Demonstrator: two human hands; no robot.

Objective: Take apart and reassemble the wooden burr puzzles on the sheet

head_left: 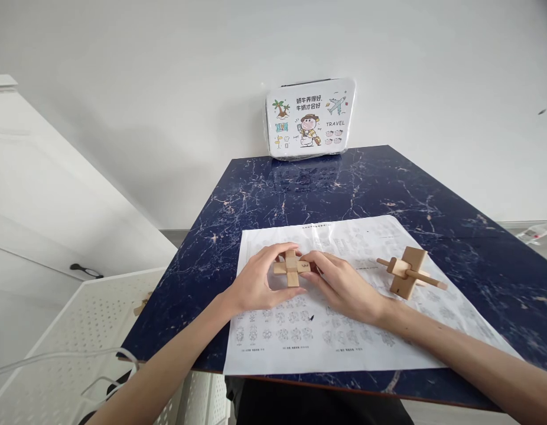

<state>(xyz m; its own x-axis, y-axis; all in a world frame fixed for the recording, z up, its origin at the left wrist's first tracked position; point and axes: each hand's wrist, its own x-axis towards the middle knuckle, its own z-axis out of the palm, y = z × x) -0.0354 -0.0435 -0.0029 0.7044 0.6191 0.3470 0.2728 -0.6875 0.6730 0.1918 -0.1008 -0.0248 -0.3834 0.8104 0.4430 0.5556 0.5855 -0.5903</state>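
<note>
A cross-shaped wooden burr puzzle (292, 268) is between my hands, over the printed sheet (291, 354). My left hand (262, 277) curves around its left side, thumb at the near end and fingers at the far end. From the right, my right hand (339, 283) pinches the arm that bears a dark mark. The puzzle's underside is hidden. To the right of my right hand, a second wooden puzzle assembly (409, 273) rests on the sheet, with a flat block and a long round stick through it.
The sheet with puzzle diagrams lies on a dark blue marbled table (318, 195). A white case with cartoon prints (311, 121) leans on the wall at the back. At the left, lower down, is a white perforated shelf (91, 313) with a white cable (69, 355) above it.
</note>
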